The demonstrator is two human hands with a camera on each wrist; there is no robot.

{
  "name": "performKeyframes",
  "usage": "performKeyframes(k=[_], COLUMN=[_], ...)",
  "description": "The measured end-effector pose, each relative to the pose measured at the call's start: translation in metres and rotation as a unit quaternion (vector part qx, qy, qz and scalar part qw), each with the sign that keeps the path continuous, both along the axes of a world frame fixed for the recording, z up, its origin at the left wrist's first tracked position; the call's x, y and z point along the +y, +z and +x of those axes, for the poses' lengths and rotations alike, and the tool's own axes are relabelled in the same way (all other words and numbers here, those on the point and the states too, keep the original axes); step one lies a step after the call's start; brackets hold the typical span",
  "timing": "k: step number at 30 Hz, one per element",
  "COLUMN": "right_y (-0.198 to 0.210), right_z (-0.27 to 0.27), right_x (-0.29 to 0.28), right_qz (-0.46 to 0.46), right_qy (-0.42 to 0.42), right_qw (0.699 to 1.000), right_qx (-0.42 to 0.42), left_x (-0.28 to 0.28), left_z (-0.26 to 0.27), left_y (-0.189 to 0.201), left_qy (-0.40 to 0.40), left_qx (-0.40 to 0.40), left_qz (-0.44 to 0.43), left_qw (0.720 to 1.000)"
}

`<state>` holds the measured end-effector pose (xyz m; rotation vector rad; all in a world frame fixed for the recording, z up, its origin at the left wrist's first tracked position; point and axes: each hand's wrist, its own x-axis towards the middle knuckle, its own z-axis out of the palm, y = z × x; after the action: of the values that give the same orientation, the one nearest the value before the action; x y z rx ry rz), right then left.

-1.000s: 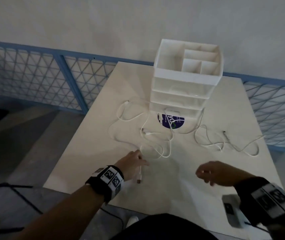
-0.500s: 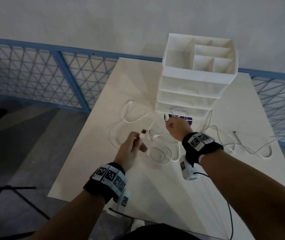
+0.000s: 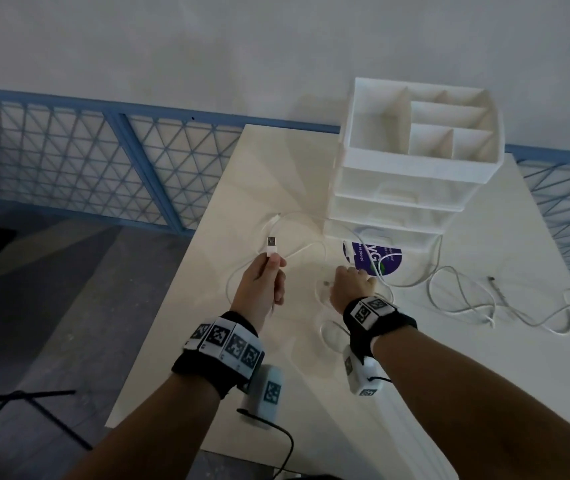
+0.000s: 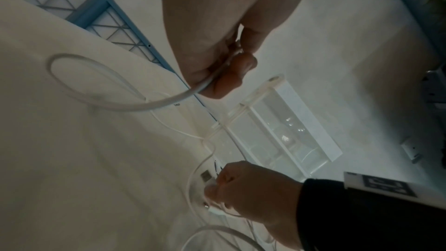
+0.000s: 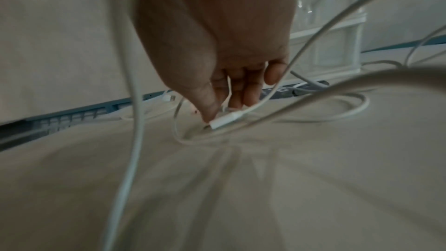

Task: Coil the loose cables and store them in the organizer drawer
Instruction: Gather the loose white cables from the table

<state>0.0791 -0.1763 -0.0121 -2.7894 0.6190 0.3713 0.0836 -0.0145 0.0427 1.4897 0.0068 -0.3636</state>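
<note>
Several white cables lie tangled on the white table in front of the white drawer organizer. My left hand is raised over the table's left part and grips one white cable just below its USB plug, which points up. My right hand is down on the tangle near the purple sticker. Its thumb and fingers pinch a small white connector at the table top. All three organizer drawers look closed.
Another loose white cable sprawls on the right side of the table. A blue mesh fence runs behind the table, and the floor drops off past the table's left edge. Wrist camera units hang under both forearms.
My left hand picked the USB plug end off the table and lifted it up and away. My right hand reached forward into the tangle, then drew back slightly from the organizer's base.
</note>
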Motion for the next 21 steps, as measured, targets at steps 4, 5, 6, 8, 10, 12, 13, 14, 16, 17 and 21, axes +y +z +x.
performKeyframes(k=[4, 5, 6, 8, 10, 12, 13, 14, 16, 17, 21], right_y=[0.031, 0.042, 0.055, 0.076, 0.091, 0.097, 0.096, 0.095, 0.084, 0.075, 0.036], right_z=[-0.004, -0.003, -0.003, -0.001, 0.004, 0.012, 0.017, 0.023, 0.035, 0.040, 0.050], right_x=[-0.011, -0.010, -0.008, 0.000, 0.009, 0.014, 0.014, 0.012, 0.004, -0.001, -0.008], right_qz=[0.240, 0.277, 0.304, 0.355, 0.373, 0.360, 0.352, 0.346, 0.317, 0.288, 0.177], right_qy=[-0.108, -0.115, -0.108, -0.074, -0.033, -0.005, -0.001, -0.005, -0.017, -0.016, 0.004], right_qw=[0.943, 0.916, 0.896, 0.872, 0.871, 0.886, 0.894, 0.900, 0.916, 0.931, 0.983], right_qx=[-0.205, -0.265, -0.306, -0.329, -0.319, -0.293, -0.277, -0.265, -0.245, -0.223, -0.054], left_x=[-0.013, -0.017, -0.021, -0.029, -0.034, -0.038, -0.039, -0.038, -0.035, -0.032, -0.020], left_z=[0.002, 0.004, 0.005, 0.009, 0.013, 0.017, 0.018, 0.020, 0.025, 0.027, 0.029], left_y=[0.001, 0.002, 0.003, 0.007, 0.012, 0.017, 0.019, 0.021, 0.022, 0.022, 0.023], left_qy=[0.010, 0.017, 0.020, 0.005, -0.026, -0.036, -0.026, -0.010, 0.029, 0.046, 0.068], left_qx=[0.018, 0.020, 0.024, 0.044, 0.062, 0.061, 0.062, 0.066, 0.085, 0.098, 0.101], left_qz=[-0.019, -0.022, -0.031, -0.068, -0.107, -0.108, -0.104, -0.104, -0.112, -0.119, -0.133], left_qw=[1.000, 0.999, 0.999, 0.997, 0.992, 0.992, 0.992, 0.992, 0.990, 0.987, 0.984])
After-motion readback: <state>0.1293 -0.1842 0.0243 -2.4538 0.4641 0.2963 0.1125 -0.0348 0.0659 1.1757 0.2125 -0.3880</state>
